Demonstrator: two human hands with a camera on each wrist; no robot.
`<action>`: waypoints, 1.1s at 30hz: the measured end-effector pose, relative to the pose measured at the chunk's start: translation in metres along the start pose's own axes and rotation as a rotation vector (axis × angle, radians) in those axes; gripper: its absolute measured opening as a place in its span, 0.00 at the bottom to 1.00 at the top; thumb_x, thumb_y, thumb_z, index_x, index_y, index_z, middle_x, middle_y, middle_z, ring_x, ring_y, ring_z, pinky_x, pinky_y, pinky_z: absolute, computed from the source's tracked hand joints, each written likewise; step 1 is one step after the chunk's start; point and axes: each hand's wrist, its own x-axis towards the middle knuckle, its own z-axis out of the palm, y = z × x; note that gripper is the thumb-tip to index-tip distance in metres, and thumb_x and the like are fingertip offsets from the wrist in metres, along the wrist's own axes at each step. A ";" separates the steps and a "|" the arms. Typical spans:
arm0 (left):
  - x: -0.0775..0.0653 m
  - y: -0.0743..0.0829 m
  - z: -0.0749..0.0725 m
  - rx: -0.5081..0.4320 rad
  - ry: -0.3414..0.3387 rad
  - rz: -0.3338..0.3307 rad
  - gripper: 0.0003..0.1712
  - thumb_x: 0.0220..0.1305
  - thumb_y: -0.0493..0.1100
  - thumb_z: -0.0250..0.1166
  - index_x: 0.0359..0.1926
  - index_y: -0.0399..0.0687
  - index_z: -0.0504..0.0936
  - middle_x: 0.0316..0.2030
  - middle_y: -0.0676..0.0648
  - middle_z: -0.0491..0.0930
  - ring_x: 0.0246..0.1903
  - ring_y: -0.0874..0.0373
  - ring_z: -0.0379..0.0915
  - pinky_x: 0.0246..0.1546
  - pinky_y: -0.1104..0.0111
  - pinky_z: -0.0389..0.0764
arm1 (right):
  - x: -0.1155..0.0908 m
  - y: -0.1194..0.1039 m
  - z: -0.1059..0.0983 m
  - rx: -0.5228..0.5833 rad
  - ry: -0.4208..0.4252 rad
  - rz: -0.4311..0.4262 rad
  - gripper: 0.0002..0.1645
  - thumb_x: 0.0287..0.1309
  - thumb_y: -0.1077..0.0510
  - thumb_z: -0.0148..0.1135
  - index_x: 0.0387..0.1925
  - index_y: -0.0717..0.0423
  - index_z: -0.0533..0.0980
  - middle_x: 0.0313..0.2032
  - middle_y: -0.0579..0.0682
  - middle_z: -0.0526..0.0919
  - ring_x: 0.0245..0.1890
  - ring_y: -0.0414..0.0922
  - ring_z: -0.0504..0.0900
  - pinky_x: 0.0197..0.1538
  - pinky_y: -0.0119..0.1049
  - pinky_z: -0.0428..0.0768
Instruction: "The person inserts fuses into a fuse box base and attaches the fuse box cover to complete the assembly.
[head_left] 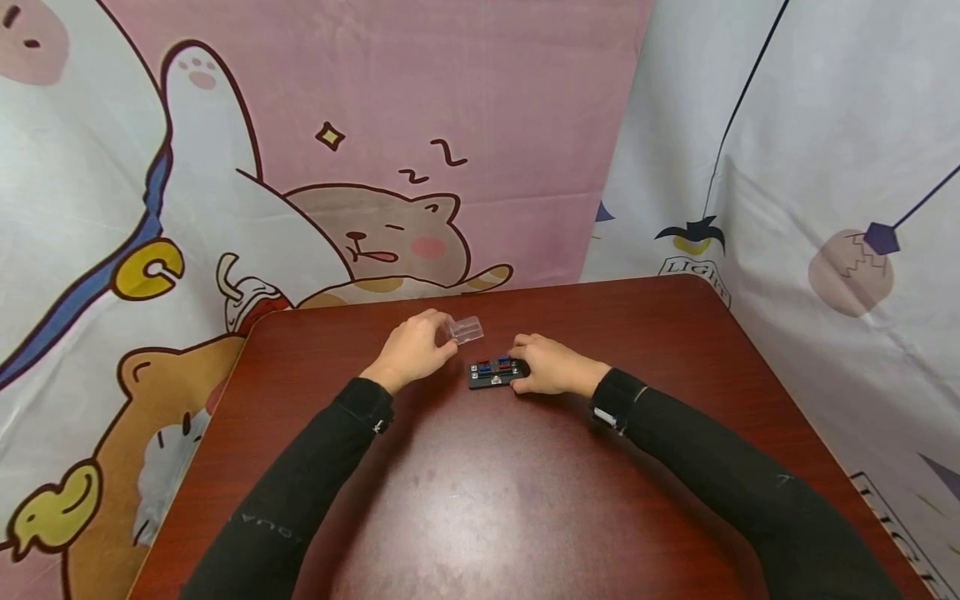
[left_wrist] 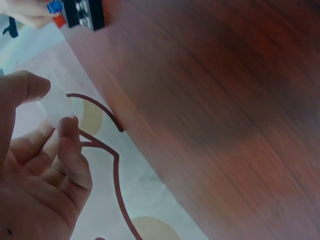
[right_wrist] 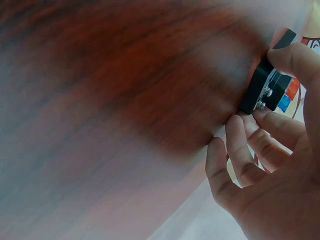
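Observation:
A clear plastic cover [head_left: 467, 330] is pinched between the thumb and fingers of my left hand [head_left: 412, 348], held toward the far side of the table. In the left wrist view the cover [left_wrist: 57, 102] looks thin and see-through. My right hand [head_left: 557, 367] grips the right end of a black fuse block [head_left: 483, 382] with red and blue fuses in two groups. Metal screws show along the block [right_wrist: 265, 92] in the right wrist view, where thumb and fingers hold its edges. Cover and block are apart, the block nearer to me.
The reddish-brown wooden table [head_left: 465, 492] stretches out on all sides of the hands. Behind its far edge hangs a cartoon-printed cloth [head_left: 525, 150], with white cloth [head_left: 795, 133] at the right.

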 end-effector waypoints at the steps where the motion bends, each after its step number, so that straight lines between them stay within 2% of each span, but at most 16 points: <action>1: -0.001 0.002 0.001 0.003 -0.002 0.005 0.19 0.72 0.52 0.69 0.59 0.51 0.85 0.52 0.49 0.85 0.39 0.52 0.79 0.43 0.56 0.83 | 0.000 0.000 0.000 0.003 0.003 -0.002 0.39 0.69 0.42 0.74 0.72 0.60 0.79 0.63 0.53 0.80 0.61 0.51 0.79 0.68 0.51 0.81; 5: -0.003 0.007 0.005 -0.001 -0.016 0.013 0.20 0.73 0.52 0.70 0.60 0.51 0.85 0.52 0.50 0.85 0.39 0.53 0.79 0.43 0.56 0.84 | 0.000 0.002 0.003 0.008 0.004 -0.011 0.39 0.70 0.42 0.74 0.73 0.60 0.79 0.62 0.53 0.80 0.61 0.52 0.80 0.67 0.52 0.81; 10: -0.006 0.012 0.008 0.002 -0.024 0.024 0.21 0.72 0.51 0.71 0.61 0.51 0.85 0.54 0.50 0.85 0.42 0.52 0.80 0.49 0.55 0.87 | 0.001 0.003 0.004 -0.007 0.007 -0.011 0.40 0.70 0.41 0.74 0.73 0.60 0.79 0.62 0.53 0.80 0.61 0.52 0.80 0.68 0.51 0.82; 23: -0.012 0.023 0.014 -0.004 -0.034 0.063 0.20 0.73 0.51 0.71 0.61 0.51 0.86 0.56 0.50 0.87 0.45 0.53 0.83 0.54 0.53 0.88 | 0.001 0.006 0.004 -0.025 0.024 -0.030 0.39 0.69 0.40 0.75 0.71 0.60 0.80 0.57 0.50 0.80 0.56 0.48 0.80 0.64 0.49 0.82; 33: -0.012 0.030 0.017 -0.007 -0.057 0.103 0.19 0.73 0.51 0.71 0.60 0.53 0.87 0.53 0.52 0.87 0.44 0.55 0.82 0.51 0.55 0.87 | -0.001 0.005 0.002 -0.018 0.036 -0.039 0.38 0.69 0.41 0.75 0.71 0.59 0.81 0.54 0.49 0.79 0.53 0.46 0.79 0.60 0.46 0.82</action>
